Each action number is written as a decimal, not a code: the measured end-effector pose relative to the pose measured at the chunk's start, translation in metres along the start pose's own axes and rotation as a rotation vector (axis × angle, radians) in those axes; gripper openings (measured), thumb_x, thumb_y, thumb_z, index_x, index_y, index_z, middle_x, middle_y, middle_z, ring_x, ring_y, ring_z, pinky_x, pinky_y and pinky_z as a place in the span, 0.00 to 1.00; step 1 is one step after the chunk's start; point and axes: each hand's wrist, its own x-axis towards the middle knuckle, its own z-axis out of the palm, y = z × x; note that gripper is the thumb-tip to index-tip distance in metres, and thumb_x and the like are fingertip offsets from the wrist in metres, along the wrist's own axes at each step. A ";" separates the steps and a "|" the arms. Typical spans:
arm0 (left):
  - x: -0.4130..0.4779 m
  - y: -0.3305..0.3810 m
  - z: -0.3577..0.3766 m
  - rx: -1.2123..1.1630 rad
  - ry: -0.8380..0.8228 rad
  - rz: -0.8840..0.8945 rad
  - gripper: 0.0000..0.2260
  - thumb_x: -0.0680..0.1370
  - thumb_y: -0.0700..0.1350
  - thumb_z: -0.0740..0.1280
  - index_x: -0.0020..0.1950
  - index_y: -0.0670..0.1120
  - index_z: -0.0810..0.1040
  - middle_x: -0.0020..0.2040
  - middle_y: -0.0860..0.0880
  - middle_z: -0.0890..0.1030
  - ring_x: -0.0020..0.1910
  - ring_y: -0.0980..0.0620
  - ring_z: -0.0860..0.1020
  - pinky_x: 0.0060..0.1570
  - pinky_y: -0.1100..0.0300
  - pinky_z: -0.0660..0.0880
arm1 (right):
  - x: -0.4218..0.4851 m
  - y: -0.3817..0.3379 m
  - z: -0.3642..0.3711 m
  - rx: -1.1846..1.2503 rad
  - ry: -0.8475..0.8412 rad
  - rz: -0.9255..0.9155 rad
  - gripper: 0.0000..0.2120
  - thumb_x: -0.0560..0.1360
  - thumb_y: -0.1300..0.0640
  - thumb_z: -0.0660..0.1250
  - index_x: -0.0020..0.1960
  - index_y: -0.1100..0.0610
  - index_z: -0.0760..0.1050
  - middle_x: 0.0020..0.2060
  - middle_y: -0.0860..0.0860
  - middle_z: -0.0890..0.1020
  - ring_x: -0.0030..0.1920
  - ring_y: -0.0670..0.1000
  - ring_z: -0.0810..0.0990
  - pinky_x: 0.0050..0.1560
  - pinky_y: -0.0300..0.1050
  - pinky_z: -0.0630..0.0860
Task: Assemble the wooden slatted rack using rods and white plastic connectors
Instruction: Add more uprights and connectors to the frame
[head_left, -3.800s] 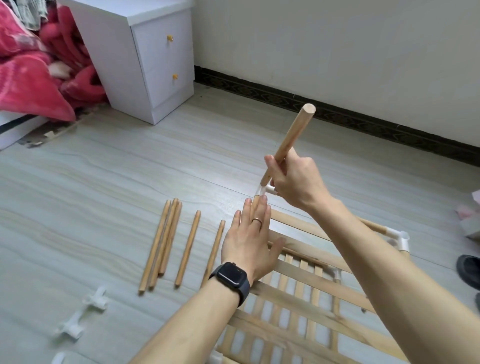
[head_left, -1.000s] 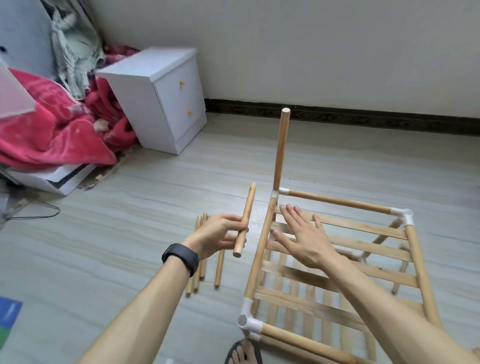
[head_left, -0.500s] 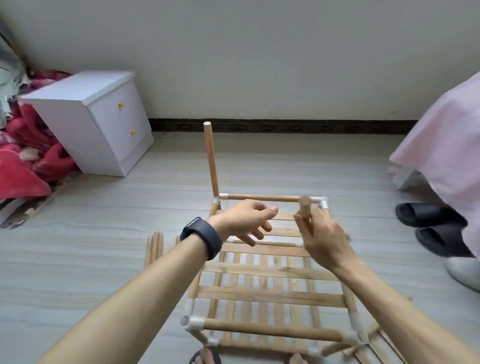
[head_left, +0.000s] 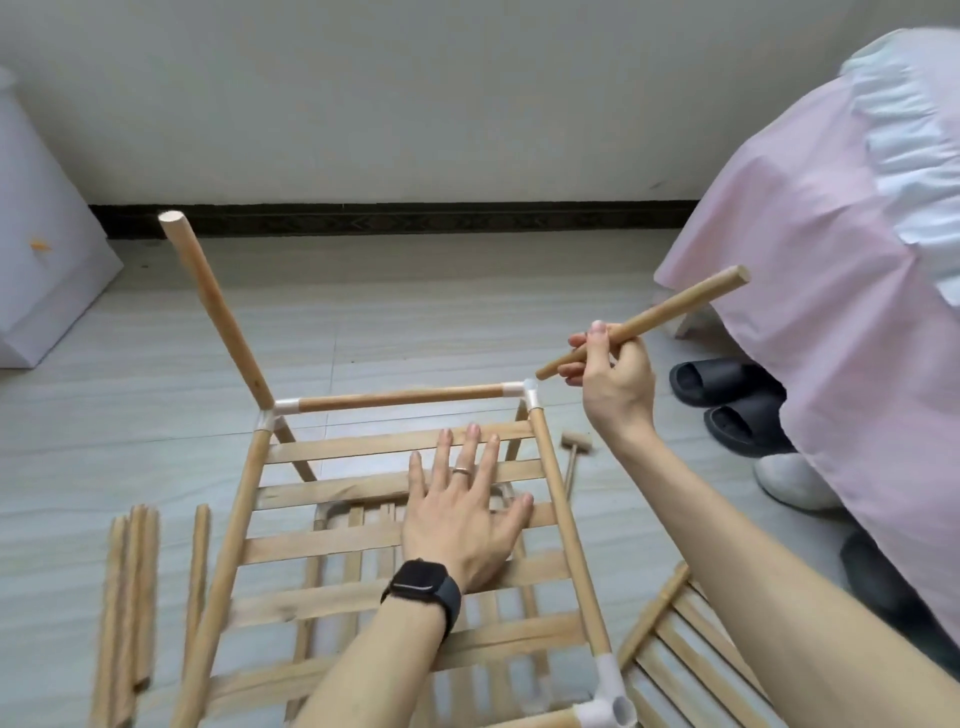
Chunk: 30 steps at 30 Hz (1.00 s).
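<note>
On the floor by the bed, the wooden slatted rack (head_left: 395, 525) is partly built. Its upper slatted shelf sits framed by rods joined with white plastic connectors at the corners, and a second slatted layer shows through below. One upright rod (head_left: 215, 309) already stands in the far-left connector (head_left: 267, 415), leaning a little. The far-right connector (head_left: 529, 392) has no upright yet.

The left hand (head_left: 462, 525) lies flat and spread on the slats, holding nothing, apparently steadying the frame. The right hand (head_left: 613, 384) has its grip closed around a loose rod (head_left: 641, 322), tilted, with the lower end just beside the far-right connector but not seated.

Judging by this, the step in hand is the second upright. The near-right connector (head_left: 608, 696) shows an open socket, so the near corners look unfilled too. Spare rods (head_left: 132, 597) lie left of the rack, another slatted panel (head_left: 685, 649) lies to the right, and a small wooden mallet (head_left: 574, 452) rests near the far-right corner, so a further tier seems left to build.
</note>
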 end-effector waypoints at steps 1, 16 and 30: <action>0.000 0.000 0.001 -0.004 0.011 -0.003 0.36 0.75 0.72 0.36 0.80 0.59 0.35 0.79 0.56 0.31 0.77 0.50 0.28 0.73 0.43 0.27 | 0.003 0.003 0.004 -0.010 -0.006 0.010 0.15 0.85 0.48 0.59 0.55 0.60 0.74 0.45 0.48 0.84 0.35 0.47 0.85 0.36 0.37 0.81; -0.002 0.002 -0.001 -0.034 0.040 0.001 0.35 0.77 0.71 0.38 0.79 0.58 0.33 0.80 0.53 0.33 0.78 0.47 0.29 0.74 0.40 0.29 | 0.014 0.023 0.005 -0.298 -0.017 -0.169 0.18 0.85 0.46 0.59 0.55 0.61 0.75 0.42 0.45 0.86 0.34 0.42 0.84 0.38 0.35 0.79; 0.000 0.004 0.004 -0.038 0.059 -0.002 0.36 0.77 0.71 0.37 0.81 0.56 0.36 0.80 0.52 0.34 0.79 0.46 0.30 0.73 0.40 0.28 | 0.016 0.015 0.012 -0.505 -0.205 -0.441 0.08 0.85 0.50 0.60 0.52 0.55 0.72 0.42 0.45 0.84 0.40 0.42 0.82 0.44 0.44 0.79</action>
